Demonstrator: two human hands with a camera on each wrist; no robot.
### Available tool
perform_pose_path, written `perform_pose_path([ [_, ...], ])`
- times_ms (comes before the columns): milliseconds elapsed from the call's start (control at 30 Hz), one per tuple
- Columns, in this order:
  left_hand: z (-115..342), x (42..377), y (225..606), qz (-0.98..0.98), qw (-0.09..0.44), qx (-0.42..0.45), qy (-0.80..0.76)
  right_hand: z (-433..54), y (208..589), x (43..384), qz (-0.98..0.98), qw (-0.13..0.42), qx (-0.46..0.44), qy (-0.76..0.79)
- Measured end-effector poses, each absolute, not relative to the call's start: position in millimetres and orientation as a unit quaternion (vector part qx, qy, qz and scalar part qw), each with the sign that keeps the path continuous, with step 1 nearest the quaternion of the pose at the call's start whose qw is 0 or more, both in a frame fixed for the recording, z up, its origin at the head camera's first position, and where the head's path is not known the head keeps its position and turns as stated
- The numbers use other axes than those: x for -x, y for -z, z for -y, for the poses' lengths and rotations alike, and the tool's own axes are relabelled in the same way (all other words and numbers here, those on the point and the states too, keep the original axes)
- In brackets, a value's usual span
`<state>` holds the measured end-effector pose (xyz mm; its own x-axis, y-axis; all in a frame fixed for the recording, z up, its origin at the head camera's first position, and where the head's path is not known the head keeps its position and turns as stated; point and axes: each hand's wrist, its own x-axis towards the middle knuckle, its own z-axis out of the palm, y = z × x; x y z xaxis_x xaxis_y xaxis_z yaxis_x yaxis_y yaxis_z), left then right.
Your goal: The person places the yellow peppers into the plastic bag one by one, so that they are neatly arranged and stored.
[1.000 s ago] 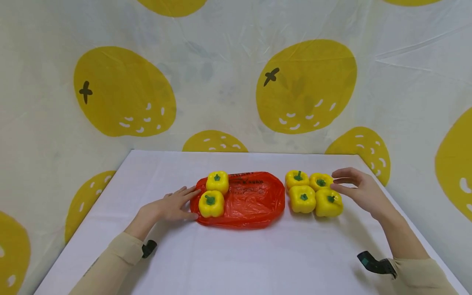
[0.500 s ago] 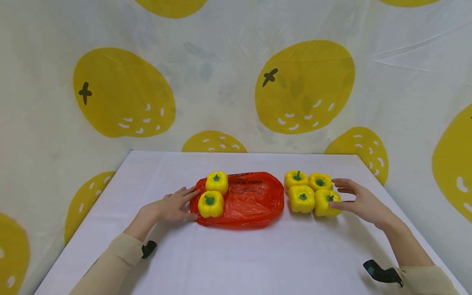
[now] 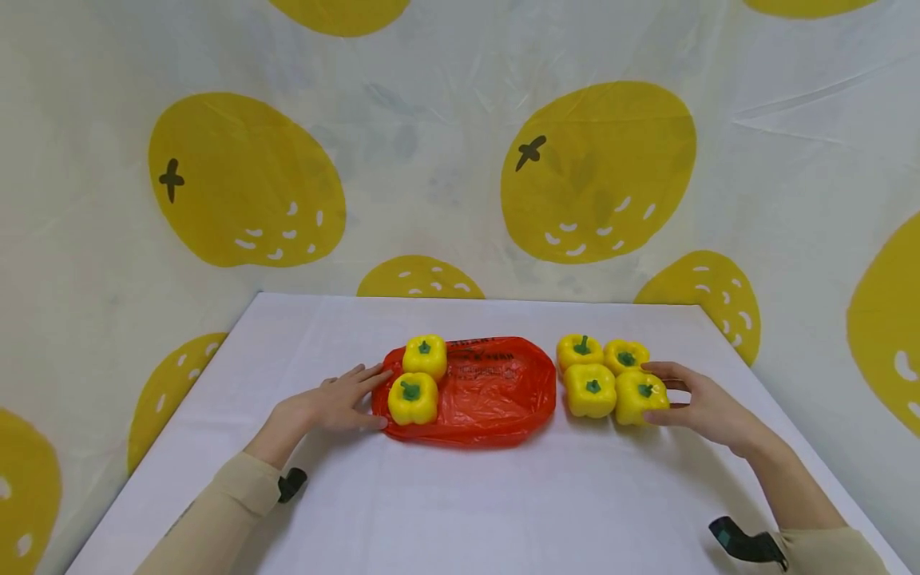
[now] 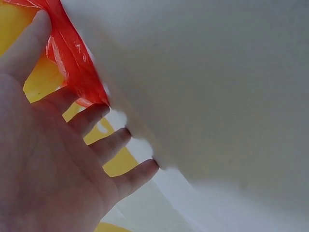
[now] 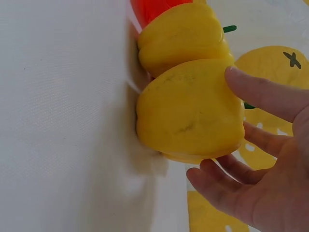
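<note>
In the head view my left hand [image 3: 334,406] lies flat with spread fingers at the left edge of a red plastic bag [image 3: 496,399]. Its thumb and fingertips touch that edge; the left wrist view shows the thumb [image 4: 36,36] on the red plastic. Two yellow bell peppers [image 3: 413,399] stand on the bag's left part. Right of the bag, several more sit in a tight cluster. My right hand [image 3: 707,407] reaches around the front right bell pepper [image 5: 190,113] of that cluster, its thumb at the pepper's side and its fingers behind, partly hidden. No firm grip shows.
A white-covered table [image 3: 474,511] carries everything. Behind it hangs a pale curtain [image 3: 424,160] printed with large yellow fruit. Beside the gripped-at pepper, the cluster's other bell peppers [image 3: 590,390] touch one another. Dark wrist mounts [image 3: 747,543] stick out from the sleeves.
My right hand has come down and forward from beside the back right pepper to the front right one, thumb now at its side. My left hand, the bag and the peppers stay put.
</note>
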<state>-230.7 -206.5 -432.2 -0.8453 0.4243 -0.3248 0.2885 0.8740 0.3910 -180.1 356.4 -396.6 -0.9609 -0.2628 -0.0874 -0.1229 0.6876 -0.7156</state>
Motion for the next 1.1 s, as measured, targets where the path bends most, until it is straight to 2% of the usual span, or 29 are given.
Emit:
perform_pose_path([
  [567, 207.2, 231.7, 434.1, -0.945, 0.206, -0.193, -0.165, -359.0, 396.8, 175.8, -0.917, 0.090, 0.111, 0.373],
  [867, 206.8, 231.5, 432.7, -0.946, 0.206, -0.190, -0.162, -363.9, 382.5, 174.2, -0.922, 0.090, 0.107, 0.360],
  [1100, 205.0, 230.3, 430.3, -0.945, 0.208, -0.192, -0.163, -370.2, 369.4, 174.2, -0.930, 0.071, 0.116, 0.341],
])
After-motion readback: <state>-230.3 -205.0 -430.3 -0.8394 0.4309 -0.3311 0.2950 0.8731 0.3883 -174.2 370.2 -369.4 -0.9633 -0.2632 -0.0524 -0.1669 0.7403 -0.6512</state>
